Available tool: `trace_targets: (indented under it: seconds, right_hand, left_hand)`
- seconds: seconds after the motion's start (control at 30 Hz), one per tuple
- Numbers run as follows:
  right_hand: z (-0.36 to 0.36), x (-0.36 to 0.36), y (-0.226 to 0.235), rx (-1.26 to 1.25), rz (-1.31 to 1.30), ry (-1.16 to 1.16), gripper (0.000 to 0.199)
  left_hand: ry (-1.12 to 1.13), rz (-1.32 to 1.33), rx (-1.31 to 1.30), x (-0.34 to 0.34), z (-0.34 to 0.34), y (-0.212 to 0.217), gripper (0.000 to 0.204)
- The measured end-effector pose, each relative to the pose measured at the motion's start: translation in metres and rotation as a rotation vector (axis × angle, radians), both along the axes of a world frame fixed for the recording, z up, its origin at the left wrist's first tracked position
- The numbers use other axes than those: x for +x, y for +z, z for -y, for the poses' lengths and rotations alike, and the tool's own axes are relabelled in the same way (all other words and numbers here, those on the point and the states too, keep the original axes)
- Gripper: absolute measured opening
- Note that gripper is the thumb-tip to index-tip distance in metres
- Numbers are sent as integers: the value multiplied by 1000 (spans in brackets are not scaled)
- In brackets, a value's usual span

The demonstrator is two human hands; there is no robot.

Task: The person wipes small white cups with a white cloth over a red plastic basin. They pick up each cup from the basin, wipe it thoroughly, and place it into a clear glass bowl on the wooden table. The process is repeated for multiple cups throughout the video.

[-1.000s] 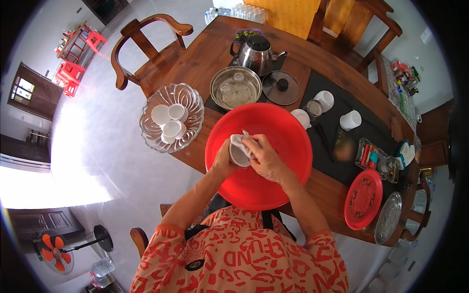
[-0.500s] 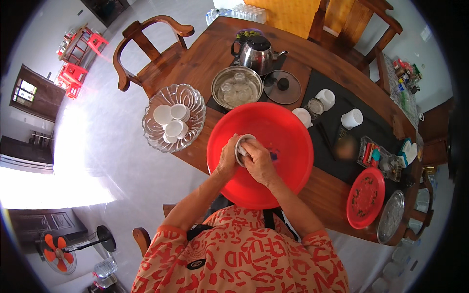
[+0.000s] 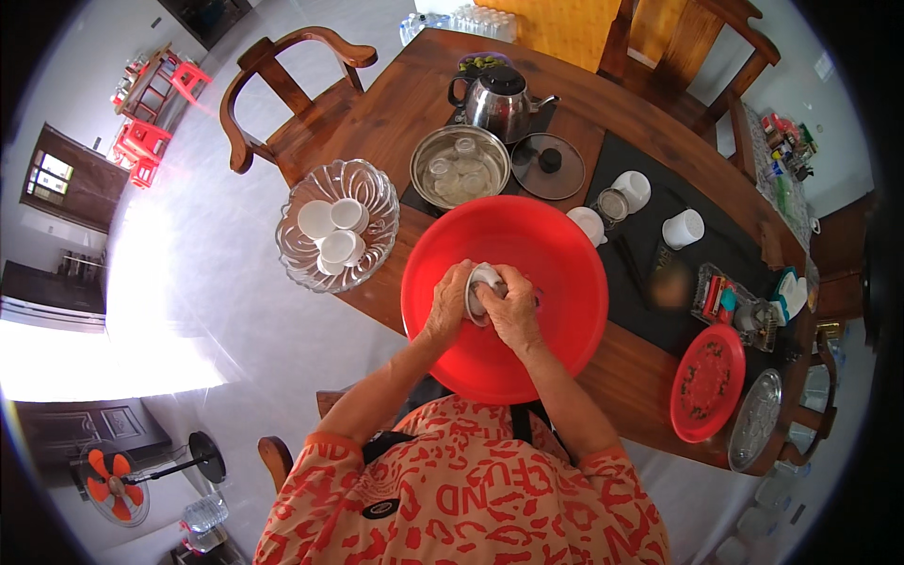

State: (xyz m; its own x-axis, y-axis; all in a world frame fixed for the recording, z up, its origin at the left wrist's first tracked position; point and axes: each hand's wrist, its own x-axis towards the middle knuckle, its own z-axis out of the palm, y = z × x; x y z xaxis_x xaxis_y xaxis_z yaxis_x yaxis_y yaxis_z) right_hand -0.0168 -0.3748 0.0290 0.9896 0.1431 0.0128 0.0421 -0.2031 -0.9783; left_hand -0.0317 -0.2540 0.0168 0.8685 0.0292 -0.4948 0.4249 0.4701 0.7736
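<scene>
Over the large red basin (image 3: 565,348) I hold a small white cup (image 3: 476,306) tilted between my hands. My left hand (image 3: 449,301) is closed round its left side. From the right, my right hand (image 3: 513,311) grips it, with fingers reaching in over the rim. Something pale shows at the rim by those fingers; whether it is a cloth, I cannot tell. At the left, a fluted clear glass bowl (image 3: 294,235) holds several white cups (image 3: 339,247). Behind the basin stands a metal pot (image 3: 424,193) with small clear glasses (image 3: 461,174) in it.
A steel kettle (image 3: 497,108) and a glass lid (image 3: 565,179) sit beyond the basin. On the dark mat to the right are white cups (image 3: 684,229), a glass jar (image 3: 612,204) and a wire basket (image 3: 711,292). A red tray (image 3: 706,395) and a clear plate (image 3: 756,419) lie near the right edge.
The cup has been turned and tipped between my hands. My right hand has shifted from inside the opening toward the cup's right side and rim.
</scene>
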Motion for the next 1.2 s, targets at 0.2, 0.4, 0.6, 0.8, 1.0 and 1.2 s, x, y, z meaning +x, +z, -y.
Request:
trace_targets:
  seconds: [0.2,0.4,0.6,0.8,1.0,1.2]
  right_hand:
    - [17,20,-12,-553,301,-177,34]
    - [49,22,-57,-1114,335,85,48]
    - [35,5,17,-168,150,345,43]
    - [16,7,26,-613,565,239,40]
    - [19,-16,14,-572,295,392,35]
    - [32,-2,15,20,14,312,34]
  left_hand:
    - [41,11,76,-6,-8,-13,34]
    - [102,21,-168,-1,-14,-10,41]
    - [11,-78,-352,4,-17,-22,44]
    - [30,54,-363,4,-7,-17,41]
    - [51,172,-2,6,-6,-17,35]
    - [93,178,82,4,0,-13,36]
